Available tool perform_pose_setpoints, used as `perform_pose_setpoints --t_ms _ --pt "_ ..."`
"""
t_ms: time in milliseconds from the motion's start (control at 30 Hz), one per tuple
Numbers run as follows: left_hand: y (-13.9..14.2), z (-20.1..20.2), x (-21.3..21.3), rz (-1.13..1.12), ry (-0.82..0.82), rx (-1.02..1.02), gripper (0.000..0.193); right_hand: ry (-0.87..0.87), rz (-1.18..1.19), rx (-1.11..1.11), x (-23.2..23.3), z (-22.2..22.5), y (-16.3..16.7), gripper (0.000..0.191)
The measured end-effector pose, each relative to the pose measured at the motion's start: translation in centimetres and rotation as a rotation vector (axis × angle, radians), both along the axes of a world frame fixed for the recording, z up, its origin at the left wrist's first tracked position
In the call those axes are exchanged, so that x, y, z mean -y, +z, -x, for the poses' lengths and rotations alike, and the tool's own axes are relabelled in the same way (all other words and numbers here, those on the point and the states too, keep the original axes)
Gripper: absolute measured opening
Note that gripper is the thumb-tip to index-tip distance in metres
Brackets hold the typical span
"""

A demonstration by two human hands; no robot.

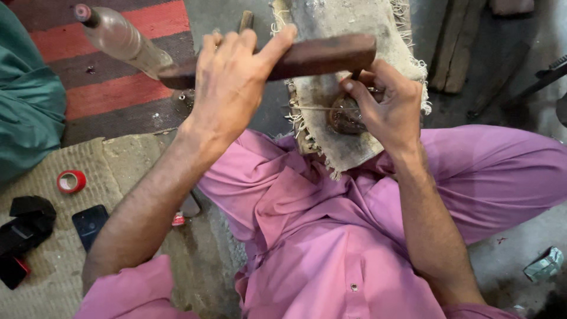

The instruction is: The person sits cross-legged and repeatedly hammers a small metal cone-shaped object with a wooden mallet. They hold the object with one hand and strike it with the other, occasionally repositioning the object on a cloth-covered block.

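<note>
My left hand (230, 82) grips a long dark wooden block (319, 54), held level above a frayed burlap-covered rest (348, 23). My right hand (387, 106) pinches a small dark round piece (344, 116) against the burlap, with a thin metal rod (313, 108) running across it. The wooden block sits just over the round piece. I sit cross-legged in pink clothes (331, 230), the burlap rest between my knees.
A clear plastic bottle (121, 38) lies on a red striped mat (118, 71) at upper left. A roll of red tape (71, 181), a dark phone (90, 224) and a black pouch (23, 230) lie on a woven mat at left. Wooden planks (466, 47) rest at upper right.
</note>
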State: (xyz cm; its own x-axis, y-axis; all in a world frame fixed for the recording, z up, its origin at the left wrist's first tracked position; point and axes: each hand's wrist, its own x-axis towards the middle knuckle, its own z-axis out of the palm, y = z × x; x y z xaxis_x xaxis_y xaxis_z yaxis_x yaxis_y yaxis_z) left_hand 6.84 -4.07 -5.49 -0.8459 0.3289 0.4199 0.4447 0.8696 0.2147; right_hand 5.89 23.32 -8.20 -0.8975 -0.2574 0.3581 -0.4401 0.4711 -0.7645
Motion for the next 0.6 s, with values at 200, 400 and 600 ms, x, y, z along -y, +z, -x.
perform_pose_setpoints --t_ms 200,400,600 --pt "0.06 -0.01 -0.42 -0.006 -0.005 -0.064 0.067 -0.002 -0.016 -0.031 -0.22 0.12 -0.39 0.023" --pt "-0.01 0.22 -0.40 -0.018 -0.008 -0.076 0.066 0.000 -0.005 0.008 -0.51 0.42 -0.80 0.024" --pt "-0.09 0.05 -0.49 -0.068 0.003 -0.031 0.065 0.015 0.028 0.028 -0.32 0.37 -0.67 0.027"
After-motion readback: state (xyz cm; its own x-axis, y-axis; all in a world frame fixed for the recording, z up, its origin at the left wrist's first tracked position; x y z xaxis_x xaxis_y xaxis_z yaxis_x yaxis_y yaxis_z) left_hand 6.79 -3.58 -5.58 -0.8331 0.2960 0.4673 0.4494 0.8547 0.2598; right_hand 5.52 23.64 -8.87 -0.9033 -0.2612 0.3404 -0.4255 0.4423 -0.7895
